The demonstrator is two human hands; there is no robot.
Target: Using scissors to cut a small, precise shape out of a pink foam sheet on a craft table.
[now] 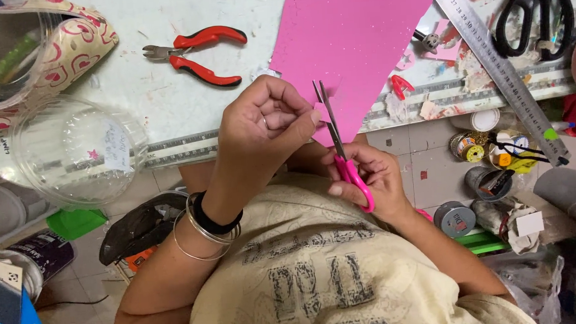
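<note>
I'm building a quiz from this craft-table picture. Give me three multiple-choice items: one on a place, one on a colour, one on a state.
1. Where do the pliers lie?
A. on the table, left of the pink sheet
B. on the floor
C. in the clear tub

2. What colour are the handles of the small scissors?
A. black
B. pink
C. green

3. How are the small scissors' blades?
A. parted
B. shut
C. hidden

Answers: 1 A, they rest on the pale tabletop; 2 B, pink handles in the right hand; 3 A, the tips stand apart by the left hand.
</note>
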